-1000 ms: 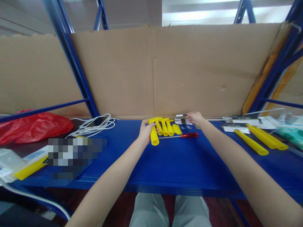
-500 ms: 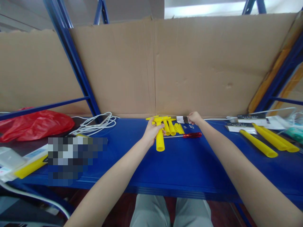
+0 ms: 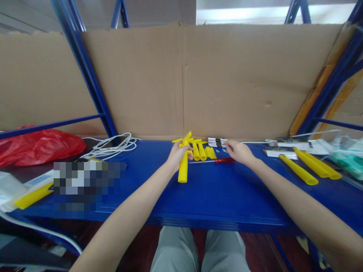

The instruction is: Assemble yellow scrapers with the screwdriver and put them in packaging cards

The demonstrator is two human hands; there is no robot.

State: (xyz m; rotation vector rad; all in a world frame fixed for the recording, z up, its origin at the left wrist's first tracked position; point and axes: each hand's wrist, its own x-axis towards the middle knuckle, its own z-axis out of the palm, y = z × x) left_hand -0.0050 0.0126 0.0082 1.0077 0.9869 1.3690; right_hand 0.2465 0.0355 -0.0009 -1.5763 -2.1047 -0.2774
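My left hand (image 3: pixel 178 155) is wrapped round a yellow T-shaped plastic handle (image 3: pixel 183 170), its hollow round end pointing down toward me. Beyond it on the blue table lie more yellow T-shaped handles (image 3: pixel 195 152) and several small flat yellow pieces (image 3: pixel 210 152). My right hand (image 3: pixel 238 150) has its fingers drawn together beside a row of white rods with black bands (image 3: pixel 217 142); whatever is in the fingertips is hidden. Small metal parts (image 3: pixel 224 150) lie just left of those fingers. A red-handled screwdriver (image 3: pixel 224 160) lies in front of them.
Several yellow tubes (image 3: pixel 300 170) lie at the right near white-and-black packets (image 3: pixel 280 153). A coiled white cable (image 3: pixel 119 145), a red plastic bag (image 3: pixel 42 145) and a white box (image 3: pixel 13 187) occupy the left. Cardboard (image 3: pixel 241 83) stands behind the blue table (image 3: pixel 227 196).
My left hand has turned the yellow handle, so its crossbar now slants away. My right hand has drawn back slightly toward me from the far end of the white rods.
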